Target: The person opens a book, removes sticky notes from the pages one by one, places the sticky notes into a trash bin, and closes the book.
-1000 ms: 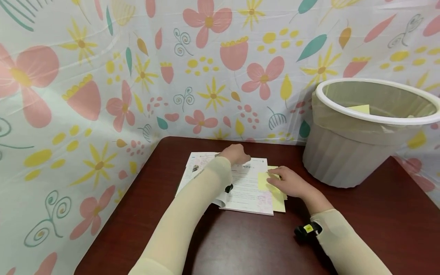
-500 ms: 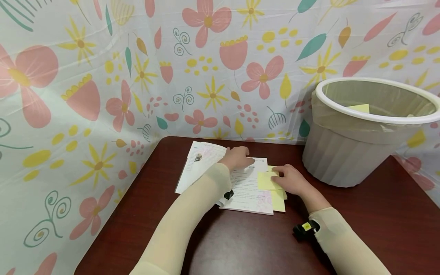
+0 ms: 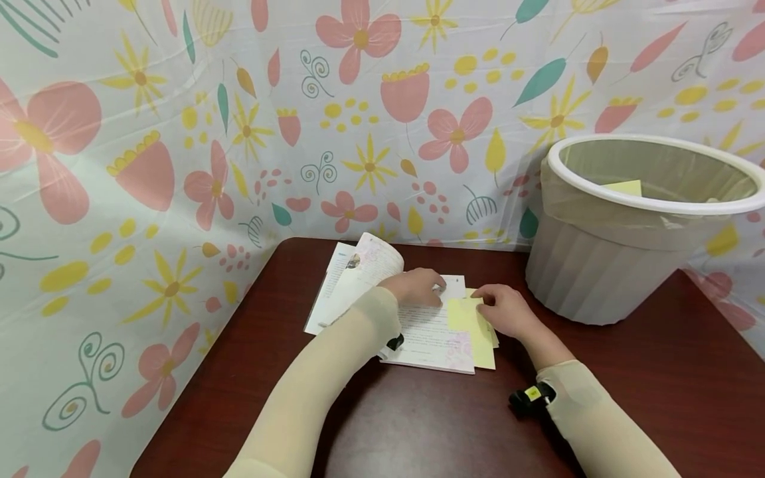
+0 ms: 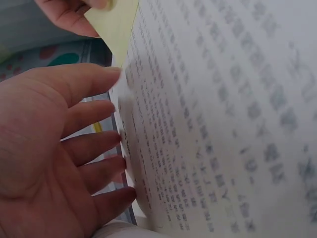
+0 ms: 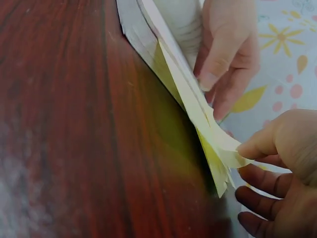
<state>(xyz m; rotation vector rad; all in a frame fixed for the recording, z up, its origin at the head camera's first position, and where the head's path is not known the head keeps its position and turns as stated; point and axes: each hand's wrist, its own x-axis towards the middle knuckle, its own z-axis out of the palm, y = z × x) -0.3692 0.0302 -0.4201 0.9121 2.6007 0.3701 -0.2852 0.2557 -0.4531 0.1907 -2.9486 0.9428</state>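
An open book point(image 3: 425, 342) with printed pages lies on the table, and yellow sticky notes point(image 3: 483, 345) stick out from its right edge. My right hand point(image 3: 508, 312) pinches the edge of one yellow sticky note point(image 5: 225, 148) between thumb and forefinger, its other fingers spread below. My left hand point(image 3: 417, 287) is over the upper part of the right page. In the left wrist view, that hand's fingers point(image 4: 94, 148) are spread apart, fingertips right at the printed paper. A loose page point(image 3: 376, 262) arches up to the left of this hand.
A grey bin point(image 3: 588, 272) with a white rim and a liner stands at the back right, a yellow paper point(image 3: 624, 188) inside it. A flowered curtain point(image 3: 239, 166) hangs behind the dark red-brown table point(image 3: 388, 425). Each wrist wears a black device.
My left hand has shifted right across the book, and the page at its left has lifted into a curve. My right hand has gone from touching the sticky note to pinching its edge.
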